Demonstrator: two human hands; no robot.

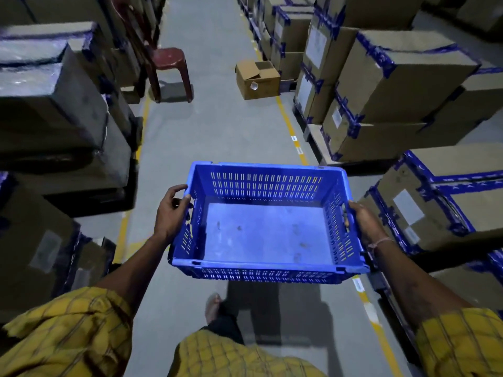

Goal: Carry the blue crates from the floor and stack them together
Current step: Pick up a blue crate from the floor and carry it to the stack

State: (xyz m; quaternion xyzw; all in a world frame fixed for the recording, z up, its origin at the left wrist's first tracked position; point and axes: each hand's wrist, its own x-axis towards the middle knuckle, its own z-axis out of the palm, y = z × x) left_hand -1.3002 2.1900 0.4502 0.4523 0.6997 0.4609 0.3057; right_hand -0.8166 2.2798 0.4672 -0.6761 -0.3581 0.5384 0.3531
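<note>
A blue plastic crate [268, 227], rectangular with slotted walls and a smooth scuffed floor, is held above the grey aisle floor [212, 131], the left hand [172, 212] and right hand [364, 223] gripping its side rims.

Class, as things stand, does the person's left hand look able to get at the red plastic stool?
Probably not: the left hand grips the blue crate, and the red stool stands well ahead up the aisle.
</note>
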